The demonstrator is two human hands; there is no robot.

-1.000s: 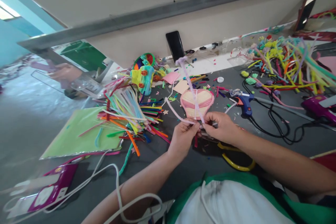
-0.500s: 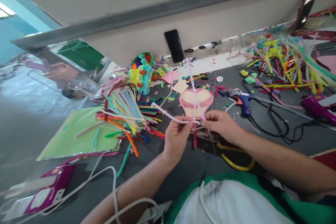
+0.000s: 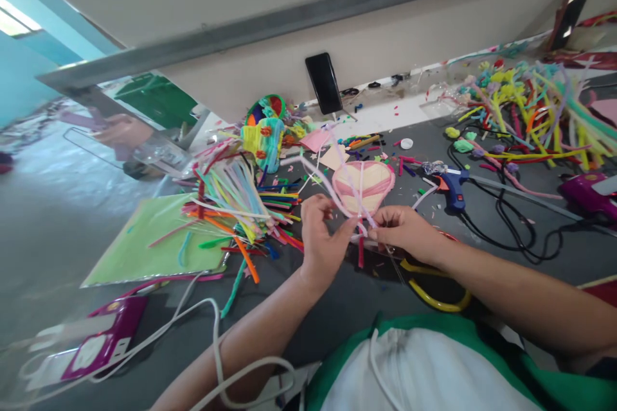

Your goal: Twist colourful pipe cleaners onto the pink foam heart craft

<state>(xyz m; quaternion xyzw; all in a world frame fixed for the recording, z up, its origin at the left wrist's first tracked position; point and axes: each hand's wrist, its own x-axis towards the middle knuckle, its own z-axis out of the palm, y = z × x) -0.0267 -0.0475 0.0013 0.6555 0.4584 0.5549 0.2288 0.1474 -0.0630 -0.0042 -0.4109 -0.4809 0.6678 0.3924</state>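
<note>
My right hand (image 3: 402, 228) pinches a lilac pipe cleaner (image 3: 343, 154) close to a crossing of strips. Its upper part slants up and away, blurred. A second pale lilac pipe cleaner (image 3: 315, 170) loops up to the left and bends round at the crossing. My left hand (image 3: 322, 244) has its thumb stretched to that crossing, its fingers raised and apart from the thumb. Below the crossing hangs a short red-pink strip (image 3: 361, 253). Just behind the hands lies a cream and pink heart-shaped piece (image 3: 344, 183) with a pink rim.
Bundled pipe cleaners (image 3: 236, 186) lie left, beside a green packet (image 3: 149, 241). A blue glue gun (image 3: 453, 189) with black cable lies right. Yellow-handled scissors (image 3: 441, 302) sit near my right forearm. A phone (image 3: 324, 83) leans on the wall. White cables (image 3: 216, 334) cross my left forearm.
My left fingers have opened away from the thumb. The left pipe cleaner has swung from lying low to a raised loop. My right hand still pinches in nearly the same place.
</note>
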